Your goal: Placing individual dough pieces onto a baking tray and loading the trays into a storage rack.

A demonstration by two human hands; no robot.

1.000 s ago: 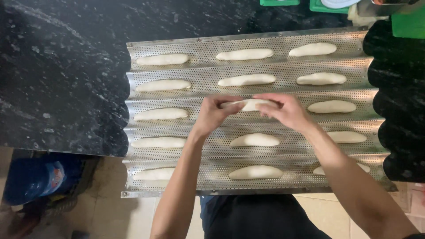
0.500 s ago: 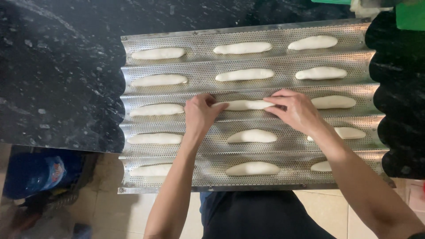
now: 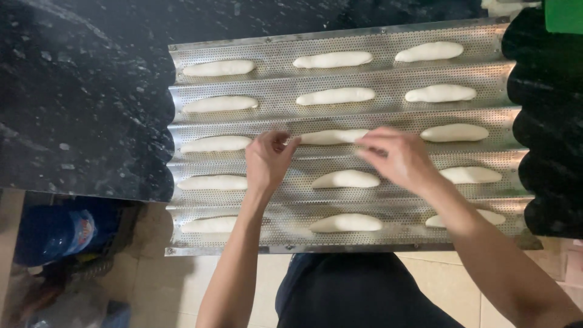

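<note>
A perforated metal baguette tray (image 3: 388, 73) with several troughs lies on a black stone counter (image 3: 79, 91), its near edge overhanging. Several long white dough pieces rest in the troughs in three columns. My left hand (image 3: 268, 159) hovers at the left end of the middle dough piece (image 3: 333, 136) in the third trough, fingers loosely apart. My right hand (image 3: 398, 157) is at its right end, fingertips just off or barely touching the dough. Neither hand grips anything.
A second dark wavy tray (image 3: 546, 133) sits to the right of the metal one. Below the counter edge at left stands a blue container (image 3: 51, 234) on a tiled floor (image 3: 152, 285). A green object (image 3: 563, 15) shows at top right.
The dough piece that both hands held above the third trough now lies in it. My fingers have opened and drawn slightly away from its ends.
</note>
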